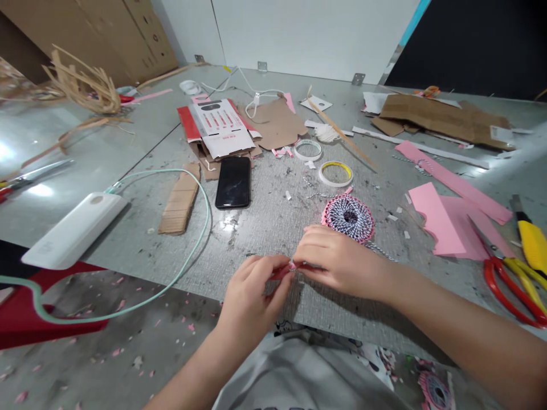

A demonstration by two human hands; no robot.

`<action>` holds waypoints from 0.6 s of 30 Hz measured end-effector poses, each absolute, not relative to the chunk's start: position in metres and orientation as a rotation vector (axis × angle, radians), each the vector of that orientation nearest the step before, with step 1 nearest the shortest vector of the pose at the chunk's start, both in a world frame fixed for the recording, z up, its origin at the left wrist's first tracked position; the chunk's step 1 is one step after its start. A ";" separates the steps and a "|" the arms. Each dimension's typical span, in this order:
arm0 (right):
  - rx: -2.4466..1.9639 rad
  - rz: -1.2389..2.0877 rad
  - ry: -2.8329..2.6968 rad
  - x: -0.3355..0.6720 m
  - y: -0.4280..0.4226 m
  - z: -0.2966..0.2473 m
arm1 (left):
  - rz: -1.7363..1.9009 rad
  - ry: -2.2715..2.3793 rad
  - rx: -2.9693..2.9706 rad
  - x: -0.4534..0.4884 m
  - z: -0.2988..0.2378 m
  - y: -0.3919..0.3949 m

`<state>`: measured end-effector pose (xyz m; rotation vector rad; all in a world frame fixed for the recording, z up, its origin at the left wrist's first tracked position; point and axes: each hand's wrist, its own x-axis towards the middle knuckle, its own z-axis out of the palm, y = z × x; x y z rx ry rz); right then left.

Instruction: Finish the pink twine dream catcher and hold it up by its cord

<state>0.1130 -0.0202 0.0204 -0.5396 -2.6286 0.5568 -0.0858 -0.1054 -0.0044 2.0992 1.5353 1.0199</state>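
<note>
Near the table's front edge, my left hand and my right hand meet fingertip to fingertip. Both pinch a small pink paper piece, mostly hidden by the fingers. Just beyond my right hand lies a round disc wound with black-and-white twisted cord, with a pink scalloped rim. A loose end of that cord comes out beside my right wrist. Two rolls of tape, one white-cored and one yellow-cored, lie behind the disc.
A black phone, a cardboard strip and a white power bank with a green cable lie to the left. At right are pink paper sheets, red-and-yellow-handled scissors and a yellow cutter. An opened box sits farther back.
</note>
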 end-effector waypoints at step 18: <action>-1.550 0.178 -2.268 0.219 0.086 0.001 | 0.954 1.504 2.050 -0.085 -0.004 -0.107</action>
